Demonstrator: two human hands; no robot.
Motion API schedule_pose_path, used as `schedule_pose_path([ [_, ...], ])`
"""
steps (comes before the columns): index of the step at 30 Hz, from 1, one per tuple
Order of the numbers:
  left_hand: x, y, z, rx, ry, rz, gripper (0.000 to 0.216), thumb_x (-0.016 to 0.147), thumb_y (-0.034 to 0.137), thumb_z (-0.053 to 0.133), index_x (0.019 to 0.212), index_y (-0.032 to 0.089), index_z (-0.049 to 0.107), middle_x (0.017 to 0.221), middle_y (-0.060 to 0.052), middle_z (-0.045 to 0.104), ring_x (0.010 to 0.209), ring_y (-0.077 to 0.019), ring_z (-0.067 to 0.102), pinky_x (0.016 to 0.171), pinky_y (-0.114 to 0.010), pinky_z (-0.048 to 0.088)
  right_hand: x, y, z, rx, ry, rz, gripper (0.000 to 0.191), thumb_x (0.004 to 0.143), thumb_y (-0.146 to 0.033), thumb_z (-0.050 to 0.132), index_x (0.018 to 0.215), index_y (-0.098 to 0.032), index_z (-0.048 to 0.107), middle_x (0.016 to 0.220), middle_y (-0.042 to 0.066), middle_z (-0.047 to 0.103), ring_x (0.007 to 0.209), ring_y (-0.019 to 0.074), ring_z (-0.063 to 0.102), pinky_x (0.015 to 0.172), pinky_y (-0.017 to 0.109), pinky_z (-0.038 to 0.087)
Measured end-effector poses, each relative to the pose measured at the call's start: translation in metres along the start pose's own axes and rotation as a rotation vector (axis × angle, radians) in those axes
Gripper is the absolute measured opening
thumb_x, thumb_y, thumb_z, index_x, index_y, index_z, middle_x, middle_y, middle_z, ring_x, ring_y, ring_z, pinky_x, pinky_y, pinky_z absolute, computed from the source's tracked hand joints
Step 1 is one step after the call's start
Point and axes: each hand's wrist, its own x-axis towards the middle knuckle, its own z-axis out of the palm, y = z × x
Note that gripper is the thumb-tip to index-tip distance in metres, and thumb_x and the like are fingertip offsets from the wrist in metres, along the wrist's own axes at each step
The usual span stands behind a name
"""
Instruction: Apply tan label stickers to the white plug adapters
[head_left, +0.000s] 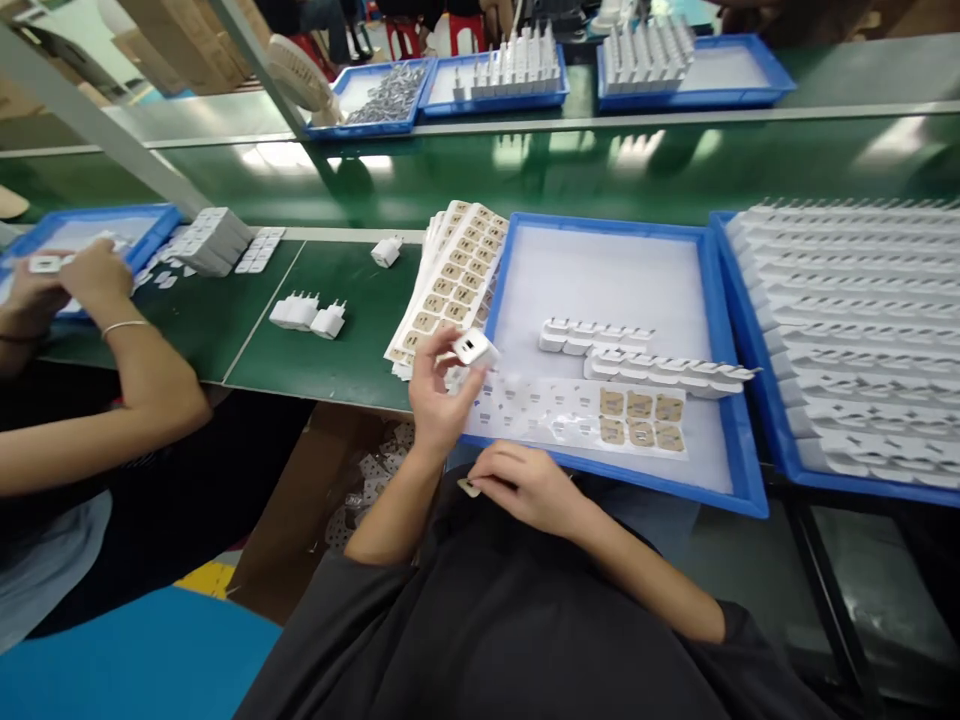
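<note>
Held charger (471, 347): white plastic, smooth, softly glossy.
Chargers in 2 rows (660, 370): same white plastic; prongs metallic-looking.
Blue tray (611, 225): plastic, smooth, light sheen along the rim; liner (607, 275) matt white.
Backing strip (517, 425): thin film, glossy, streaked with reflected light.
Tan stickers (640, 404): papery, matt.
Stacked sheets (450, 285): paper-like, flat finish.
Surface (262, 368): smooth, low sheen.
Green band (442, 180) behind: glossy, mirroring lights.
Box (274, 535): brown cardboard, matt.
Small parts (394, 95) in far tray: metal-looking, bright.
Co-worker's bracelet (126, 324): metal-looking, shiny.
Wearer's shirt (480, 630): dark cloth, matt, softly creased.
Stools (465, 30): red, plastic-looking.
</note>
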Motion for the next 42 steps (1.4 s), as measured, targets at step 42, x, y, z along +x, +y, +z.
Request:
schedule_pose_path([
  [42,0.042,0.017,0.049,0.512,-0.948,0.183,0.03,0.092,0.048,0.061,0.107,0.024,0.072,0.106,-0.007,0.077,0.1,-0.0278,0.071,0.085,-0.036,0.056,-0.037,-0.011,-0.1,-0.266,0.238,0.206,0.018,0.1,-0.024,0.055,0.108,-0.024,0.071,0.1,0.006,0.077,0.091,0.02,0.073,0.083,0.033,0.057],
])
